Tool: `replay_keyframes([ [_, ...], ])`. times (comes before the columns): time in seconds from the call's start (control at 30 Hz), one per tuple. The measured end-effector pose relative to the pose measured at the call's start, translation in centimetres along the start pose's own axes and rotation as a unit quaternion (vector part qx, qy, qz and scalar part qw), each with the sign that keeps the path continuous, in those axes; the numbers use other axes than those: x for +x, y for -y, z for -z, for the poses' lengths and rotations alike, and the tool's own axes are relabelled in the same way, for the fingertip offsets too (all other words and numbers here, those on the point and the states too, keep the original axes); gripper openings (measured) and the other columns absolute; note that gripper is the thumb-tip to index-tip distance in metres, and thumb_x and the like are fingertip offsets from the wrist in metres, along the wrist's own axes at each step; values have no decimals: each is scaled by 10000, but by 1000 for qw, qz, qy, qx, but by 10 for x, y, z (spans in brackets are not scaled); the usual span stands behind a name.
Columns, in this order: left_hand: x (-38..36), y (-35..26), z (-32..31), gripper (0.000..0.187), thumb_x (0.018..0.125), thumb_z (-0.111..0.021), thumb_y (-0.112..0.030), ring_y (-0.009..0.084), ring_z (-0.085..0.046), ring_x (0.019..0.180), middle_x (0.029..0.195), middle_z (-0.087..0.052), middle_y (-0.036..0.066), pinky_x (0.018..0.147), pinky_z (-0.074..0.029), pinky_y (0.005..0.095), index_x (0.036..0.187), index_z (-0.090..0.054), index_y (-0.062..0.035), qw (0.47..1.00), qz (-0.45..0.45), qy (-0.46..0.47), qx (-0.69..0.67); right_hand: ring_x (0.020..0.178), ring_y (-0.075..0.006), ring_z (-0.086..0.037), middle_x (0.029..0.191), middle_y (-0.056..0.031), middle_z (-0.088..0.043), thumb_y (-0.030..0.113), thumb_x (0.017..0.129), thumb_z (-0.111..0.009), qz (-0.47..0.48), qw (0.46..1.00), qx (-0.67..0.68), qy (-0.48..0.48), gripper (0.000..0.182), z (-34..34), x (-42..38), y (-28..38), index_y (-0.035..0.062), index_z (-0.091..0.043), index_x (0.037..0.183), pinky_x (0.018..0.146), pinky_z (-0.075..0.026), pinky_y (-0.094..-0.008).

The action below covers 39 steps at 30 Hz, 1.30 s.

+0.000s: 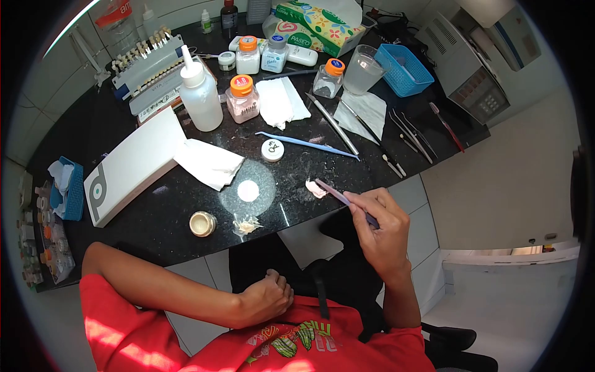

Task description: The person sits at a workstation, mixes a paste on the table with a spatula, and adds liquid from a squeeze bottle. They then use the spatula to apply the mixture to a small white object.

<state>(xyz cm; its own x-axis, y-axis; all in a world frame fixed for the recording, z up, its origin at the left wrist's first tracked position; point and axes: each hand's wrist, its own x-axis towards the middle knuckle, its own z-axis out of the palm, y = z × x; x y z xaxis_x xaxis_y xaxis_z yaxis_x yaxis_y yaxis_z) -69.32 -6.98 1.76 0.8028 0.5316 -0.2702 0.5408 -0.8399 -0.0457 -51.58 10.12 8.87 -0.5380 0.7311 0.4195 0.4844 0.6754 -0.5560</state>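
Note:
My right hand [379, 224] pinches a slim purple tool [339, 197] like a toothbrush or spatula; its kind is not clear. The far end touches a small pinkish-white lump of paste [315, 188] on the black counter. My left hand [271, 294] rests against my lap, fingers curled in, with nothing showing in it. Left of the lump lie a bright white disc [248, 191], a smear of cream paste [246, 225] and a small open jar [202, 224]. Beyond it are a blue double-ended instrument [307, 145] and a round white lid [272, 150].
On the black counter [155, 239] stand a squeeze bottle [201, 102], a powder jar with orange lid [243, 102], a cup of cloudy liquid [364, 71] and a blue basket [406, 71]. A long white box [133, 167] lies left. Brushes [362, 121] lie right, near a red toothbrush [447, 127].

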Motion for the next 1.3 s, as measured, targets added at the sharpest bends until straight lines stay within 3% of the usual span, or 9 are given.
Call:
replay_keyframes([
  [0.43, 0, -1, 1, 413, 929, -558, -229, 218, -655, 899, 962, -697, 69, 800, -495, 366, 1274, -643, -20, 1000, 0, 15, 0, 620, -136, -621, 869, -72, -633, -47, 851, -694, 2, 1000, 16, 10, 241, -2, 20, -15, 35, -759, 1068, 539, -489, -289],
  [0.5, 0, 0, 1, 413, 928, -559, -229, 217, -655, 897, 961, -697, 68, 799, -496, 366, 1275, -644, -21, 1000, -1, 15, 1, 627, -136, -623, 866, -73, -634, -52, 836, -695, 53, 998, 11, 38, 268, 0, 26, -14, 43, -760, 1079, 548, -491, -283],
  [0.63, 0, 0, 3, 413, 928, -559, -228, 217, -654, 890, 956, -697, 68, 799, -497, 367, 1277, -644, -23, 1000, 4, 12, -3, 659, -134, -635, 870, -68, -642, -61, 825, -694, 64, 993, 39, 88, 269, 10, 26, -18, 47, -767, 1060, 557, -498, -272],
  [0.77, 0, -1, 2, 414, 927, -560, -228, 215, -653, 892, 959, -697, 68, 795, -495, 365, 1278, -644, -24, 1000, 1, 20, -5, 682, -125, -639, 864, -65, -650, -71, 814, -696, 33, 997, 36, 63, 270, 17, 18, -24, 53, -774, 1041, 538, -484, -274],
  [0.83, 0, -1, 2, 416, 926, -560, -228, 212, -650, 891, 954, -695, 67, 787, -490, 360, 1277, -644, -22, 1000, 0, 16, -8, 709, -146, -642, 853, -65, -659, -64, 797, -723, 55, 996, 68, 21, 265, 16, 14, -30, 60, -778, 1025, 558, -481, -295],
  [0.93, -1, 0, 2, 416, 927, -558, -228, 212, -647, 887, 948, -690, 66, 789, -487, 360, 1277, -644, -21, 1000, -3, 12, -5, 734, -189, -646, 853, -64, -669, -53, 782, -747, 112, 993, 17, 46, 255, 20, 17, -30, 58, -775, 1009, 598, -489, -318],
  [1.03, 0, 1, 2, 415, 928, -554, -226, 214, -645, 881, 943, -687, 66, 796, -488, 363, 1275, -643, -17, 1000, 1, 5, -3, 758, -225, -649, 852, -61, -672, -38, 780, -754, 91, 993, 6, 80, 238, 20, 19, -24, 61, -773, 996, 649, -503, -340],
  [1.3, 0, 0, -1, 412, 930, -552, -227, 218, -649, 890, 948, -691, 73, 801, -490, 366, 1270, -644, -14, 1000, 3, 1, 6, 745, -231, -639, 850, -70, -667, -34, 801, -733, 97, 994, 5, 51, 211, 10, 22, -24, 61, -772, 985, 642, -493, -349],
])
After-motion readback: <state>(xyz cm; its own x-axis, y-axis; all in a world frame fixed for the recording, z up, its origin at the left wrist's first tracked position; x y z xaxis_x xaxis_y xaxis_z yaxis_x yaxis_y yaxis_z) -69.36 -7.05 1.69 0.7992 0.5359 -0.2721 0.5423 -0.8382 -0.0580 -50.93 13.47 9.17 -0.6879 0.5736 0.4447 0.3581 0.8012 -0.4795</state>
